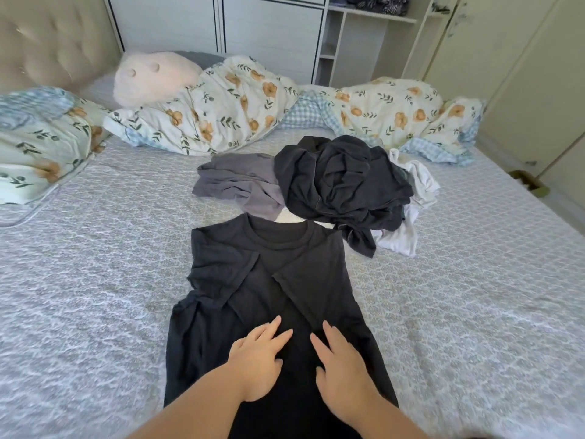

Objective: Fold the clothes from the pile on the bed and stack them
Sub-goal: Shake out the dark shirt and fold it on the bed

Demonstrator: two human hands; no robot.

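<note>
A dark T-shirt lies flat on the bed in front of me, its collar pointing away and both sleeves folded inward across the chest. My left hand and my right hand rest flat on its lower middle, fingers straight, side by side. Behind the shirt sits the pile: a crumpled dark garment on top, a grey garment to its left, and white cloth sticking out at the right.
The grey patterned bedspread stretches to both sides of the shirt. A floral duvet, floral pillows and a pale plush cushion lie along the far side. White shelving stands behind the bed.
</note>
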